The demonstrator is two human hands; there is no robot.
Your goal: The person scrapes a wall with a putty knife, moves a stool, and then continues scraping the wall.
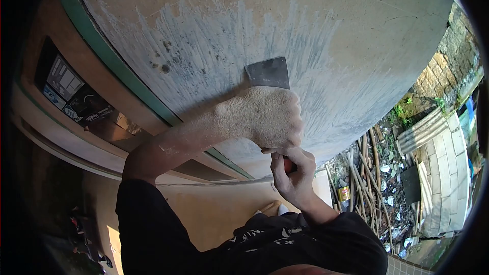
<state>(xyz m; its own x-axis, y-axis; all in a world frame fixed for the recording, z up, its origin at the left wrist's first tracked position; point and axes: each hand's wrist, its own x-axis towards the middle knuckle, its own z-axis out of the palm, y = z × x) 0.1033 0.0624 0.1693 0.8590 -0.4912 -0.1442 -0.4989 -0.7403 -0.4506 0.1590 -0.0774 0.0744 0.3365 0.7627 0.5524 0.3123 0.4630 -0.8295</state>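
Note:
A wide grey scraper blade (269,73) lies against the scraped, whitish patch of the wall (219,46). Just below the blade, my left hand (267,114), coated in pale dust, is closed around the scraper, with its back towards the camera. Underneath it, my right hand (296,173) has its fingers wrapped round the lower end of the handle, where a bit of red (289,164) shows. The two hands touch. Most of the handle is hidden by them.
A green-edged window frame (112,58) with stickered glass runs along the left. Bamboo poles (359,173), rubble, a yellow can (344,193) and pale stacked blocks (445,173) lie at the right. One foot (270,208) shows on the floor below.

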